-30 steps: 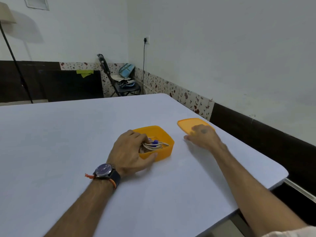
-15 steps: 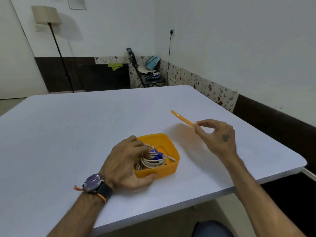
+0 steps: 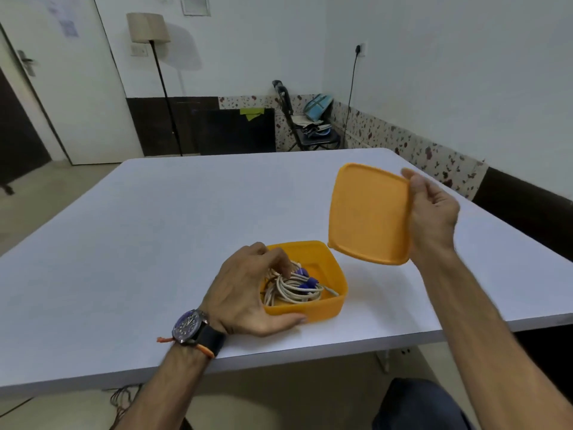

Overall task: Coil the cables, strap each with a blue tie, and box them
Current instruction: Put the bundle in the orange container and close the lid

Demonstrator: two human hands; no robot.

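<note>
The left hand (image 3: 248, 293) cups the near left corner of the orange box (image 3: 322, 305), thumb lying along the near wall and fingers curled over the rim, their tips on or just above the coiled cables (image 3: 291, 290) inside; whether they actually pinch a strand is hard to tell from this angle. A dark watch (image 3: 190, 328) with an orange thread sits on that wrist. The right hand (image 3: 432, 215) pinches the orange lid (image 3: 367, 214) by its right edge, thumb on the side facing the camera and fingers hidden behind, holding it tilted nearly upright in the air above and to the right of the box, its lower corner just over the box's far right corner.

The box stands open on the white table (image 3: 155, 243), near the table's front edge. Inside it, pale cables lie in loops, bound with blue ties (image 3: 305, 279) toward the middle of the box.

Beyond the box, past the table's far edge, a folding chair (image 3: 297, 125) with bags on it stands in the room's corner, and a floor lamp (image 3: 148, 27) stands to the chair's left against the wall.
</note>
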